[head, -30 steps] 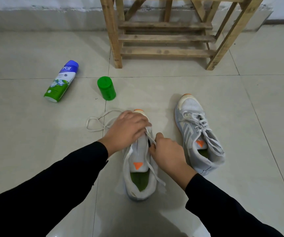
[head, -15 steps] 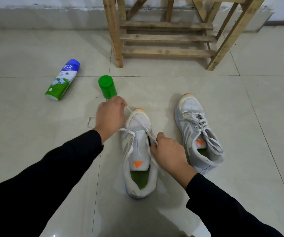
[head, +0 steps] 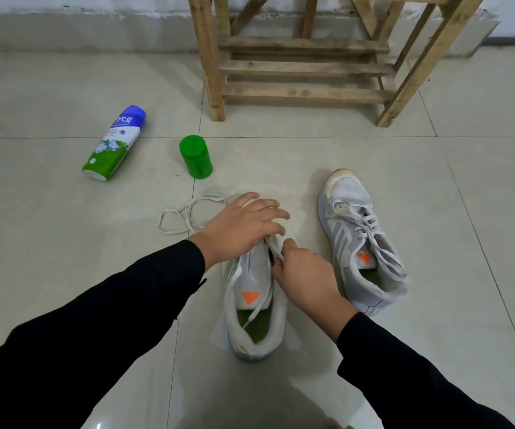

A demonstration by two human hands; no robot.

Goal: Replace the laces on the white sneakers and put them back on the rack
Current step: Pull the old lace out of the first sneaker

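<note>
Two white sneakers stand on the tiled floor. The left sneaker [head: 254, 308] is partly laced; its white lace [head: 182, 216] trails in loops to the left on the floor, and one end lies across the tongue. My left hand [head: 244, 226] rests over the toe and front eyelets, fingers spread, hiding them. My right hand [head: 302, 274] pinches the lace at the shoe's right eyelets. The right sneaker [head: 361, 243] stands fully laced to the right, untouched. The wooden rack [head: 305, 69] stands at the back with bare slats.
A blue and green spray can [head: 115, 142] lies on its side at the left. A green cap [head: 196, 157] stands upright just beyond the lace loops. A wall runs behind the rack.
My left hand, which had pulled the lace up and to the left half a second ago, has come back down over the toe of the left sneaker. The right hand stayed at the eyelets.
</note>
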